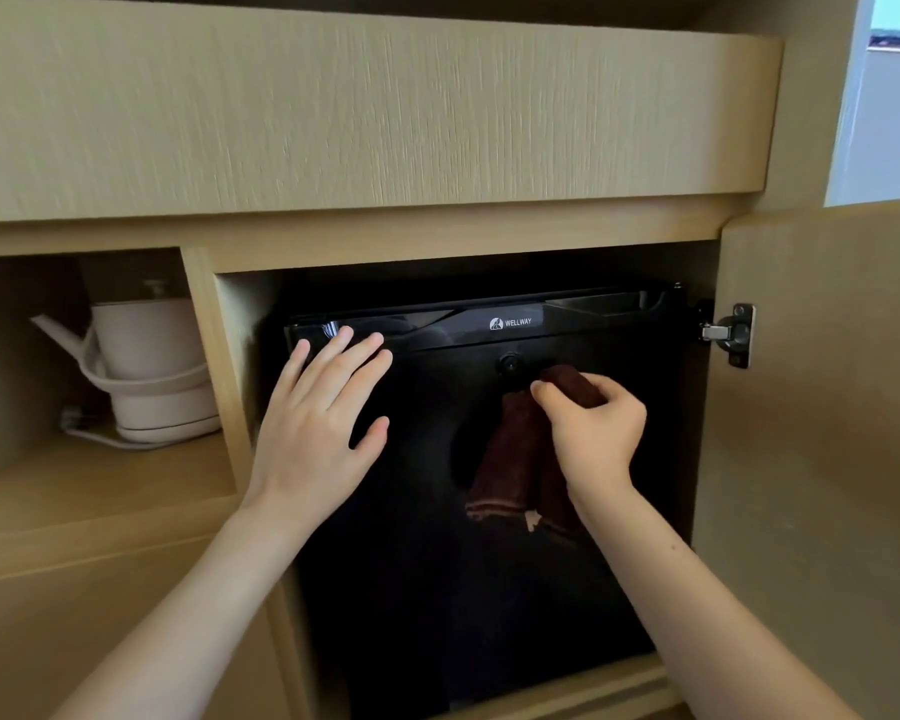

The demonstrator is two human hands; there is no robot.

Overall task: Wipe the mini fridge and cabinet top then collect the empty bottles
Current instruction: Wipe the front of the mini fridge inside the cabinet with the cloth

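Mini fridge (489, 511): black and glossy, set in the right compartment of the wooden cabinet (365, 111), with the cabinet door (822, 459) swung open at right.
Left hand (318, 423): open, fingers spread, flat against the fridge's upper left front, fingertips at the top trim.
Right hand (593, 433): closed around a dark brown cloth (510, 459), pressed to the fridge front just below the round lock.
Cloth handling: soft, limp and light; most of it hangs loose below the fist, so bunching it into the palm would likely give a firmer wiping pad.
Fridge surface: hard and smooth, probably shows smears readily.
Writing: "WELLWAY" with a small logo on the top trim.
Left compartment: a pale kettle (152, 366) with its cord.
Bottles: none in view.
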